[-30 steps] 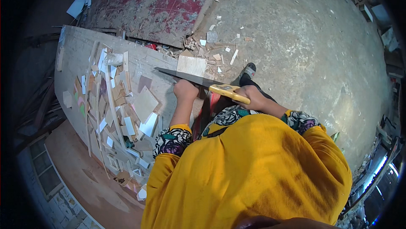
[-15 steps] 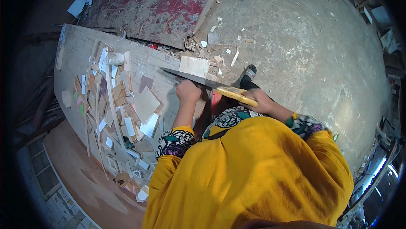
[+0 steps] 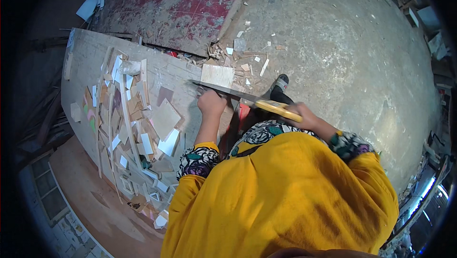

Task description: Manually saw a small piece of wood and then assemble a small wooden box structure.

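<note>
My right hand (image 3: 307,116) is wrapped round the yellow handle of a handsaw (image 3: 276,109). Its dark blade slants up and left, across the near edge of a pale, squarish piece of wood (image 3: 217,75). That piece lies by the right edge of a grey worktable (image 3: 183,74). Just on the near side of the blade, my left hand (image 3: 211,103) is closed and rests low. Its fingertips are tucked out of sight, so what they grip cannot be made out. A strip of red (image 3: 243,111) shows below the blade between my hands.
Offcuts, white pieces and long thin strips (image 3: 124,110) litter the table's left part. A square board scrap (image 3: 165,117) lies left of my left forearm. Wood bits (image 3: 245,67) are scattered on the concrete floor (image 3: 333,43) beside a dusty red tiled surface (image 3: 176,5). My foot (image 3: 282,82) stands beyond the saw.
My right hand has drawn the saw back to the right and slightly toward me. The blade's tip has slid right along the wood. My left hand has stayed in place.
</note>
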Demonstrator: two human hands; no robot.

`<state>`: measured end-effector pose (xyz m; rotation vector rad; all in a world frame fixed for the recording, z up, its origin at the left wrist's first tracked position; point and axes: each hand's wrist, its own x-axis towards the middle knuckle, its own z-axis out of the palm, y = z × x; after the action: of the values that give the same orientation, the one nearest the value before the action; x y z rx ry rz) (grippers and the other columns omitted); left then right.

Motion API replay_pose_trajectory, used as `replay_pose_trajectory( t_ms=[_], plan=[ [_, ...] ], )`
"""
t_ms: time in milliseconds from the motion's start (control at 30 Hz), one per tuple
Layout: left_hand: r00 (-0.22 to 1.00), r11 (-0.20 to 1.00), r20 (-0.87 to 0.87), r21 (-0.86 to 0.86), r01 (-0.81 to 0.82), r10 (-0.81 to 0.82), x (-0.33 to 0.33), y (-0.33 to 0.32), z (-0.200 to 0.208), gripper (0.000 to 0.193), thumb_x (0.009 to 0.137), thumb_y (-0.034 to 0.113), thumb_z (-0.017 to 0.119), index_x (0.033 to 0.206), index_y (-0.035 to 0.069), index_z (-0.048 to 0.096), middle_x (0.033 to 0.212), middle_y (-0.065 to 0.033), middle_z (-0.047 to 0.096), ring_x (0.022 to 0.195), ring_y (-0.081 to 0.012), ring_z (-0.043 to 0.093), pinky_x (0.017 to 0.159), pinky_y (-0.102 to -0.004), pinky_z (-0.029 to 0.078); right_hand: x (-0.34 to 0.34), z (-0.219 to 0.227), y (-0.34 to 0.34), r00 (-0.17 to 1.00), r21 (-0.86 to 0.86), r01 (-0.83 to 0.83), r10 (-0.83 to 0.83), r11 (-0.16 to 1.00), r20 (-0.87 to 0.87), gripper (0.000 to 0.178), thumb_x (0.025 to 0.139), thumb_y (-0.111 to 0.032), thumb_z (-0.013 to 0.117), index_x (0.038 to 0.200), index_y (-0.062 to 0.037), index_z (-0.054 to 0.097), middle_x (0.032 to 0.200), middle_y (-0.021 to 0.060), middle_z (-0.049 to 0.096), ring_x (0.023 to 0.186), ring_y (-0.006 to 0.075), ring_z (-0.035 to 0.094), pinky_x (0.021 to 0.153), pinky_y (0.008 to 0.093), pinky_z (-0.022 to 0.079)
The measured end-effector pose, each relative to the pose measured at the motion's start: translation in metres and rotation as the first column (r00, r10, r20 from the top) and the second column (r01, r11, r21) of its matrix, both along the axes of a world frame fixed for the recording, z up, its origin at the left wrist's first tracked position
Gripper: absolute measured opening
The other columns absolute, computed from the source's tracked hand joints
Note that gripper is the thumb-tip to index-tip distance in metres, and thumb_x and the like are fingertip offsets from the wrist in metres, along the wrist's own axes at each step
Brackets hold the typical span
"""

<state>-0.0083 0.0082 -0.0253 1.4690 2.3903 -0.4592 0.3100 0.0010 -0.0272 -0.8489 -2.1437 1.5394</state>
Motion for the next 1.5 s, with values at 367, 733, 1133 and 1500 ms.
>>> replay_pose_trajectory(
  t_ms=[367, 733, 1133, 1500],
  plan=[
    [1.000, 0.998, -0.013, -0.055, 0.009, -0.010, 0.001, 0.002, 0.001, 0.037, 0.070, 0.034, 0.070, 0.086, 0.001, 0.067, 0.096, -0.0205, 0.065, 0.094, -0.0322, 0.063, 0.078, -0.0387, 0.052, -0.058, -0.008, 0.017, 1.000, 0.028, 0.002, -0.002, 1.000, -0.006, 0.013, 0.077, -0.018, 0.062, 0.079, -0.0060, 0.057, 0.074, 0.0177, 0.057, 0.071, 0.0388, 0.056, 0.060, 0.0409, 0.045],
    [1.000, 0.999, 0.000, -0.048, -0.016, 0.016, 0.004, 0.003, 0.009, 0.044, 0.072, 0.040, 0.070, 0.088, 0.000, 0.066, 0.095, -0.0188, 0.065, 0.094, -0.0324, 0.063, 0.079, -0.0379, 0.052, -0.059, -0.027, 0.021, 0.999, 0.350, 0.015, -0.030, 0.936, 0.035, 0.017, 0.073, -0.030, 0.063, 0.073, -0.0142, 0.057, 0.063, 0.0088, 0.057, 0.065, 0.0318, 0.056, 0.070, 0.0401, 0.039],
    [0.977, 0.981, -0.184, 0.144, 0.132, -0.105, 0.000, -0.010, -0.012, 0.047, 0.070, 0.042, 0.071, 0.092, 0.000, 0.067, 0.099, -0.0193, 0.063, 0.092, -0.0337, 0.063, 0.078, -0.0386, 0.051, -0.013, -0.026, 0.011, 1.000, 0.190, -0.005, 0.004, 0.982, 0.008, 0.014, 0.073, -0.023, 0.062, 0.072, -0.0095, 0.057, 0.066, 0.0135, 0.057, 0.063, 0.0350, 0.057, 0.055, 0.0414, 0.044],
    [1.000, 0.999, 0.016, 0.040, -0.013, 0.012, 0.005, 0.000, 0.013, 0.040, 0.067, 0.036, 0.071, 0.087, 0.002, 0.067, 0.095, -0.0193, 0.065, 0.089, -0.0324, 0.064, 0.079, -0.0379, 0.052, -0.006, -0.013, 0.004, 0.993, -0.004, 0.033, -0.032, 0.999, 0.112, 0.013, 0.074, -0.021, 0.063, 0.080, -0.0087, 0.061, 0.074, 0.0180, 0.060, 0.070, 0.0375, 0.058, 0.061, 0.0424, 0.047]
  ],
)
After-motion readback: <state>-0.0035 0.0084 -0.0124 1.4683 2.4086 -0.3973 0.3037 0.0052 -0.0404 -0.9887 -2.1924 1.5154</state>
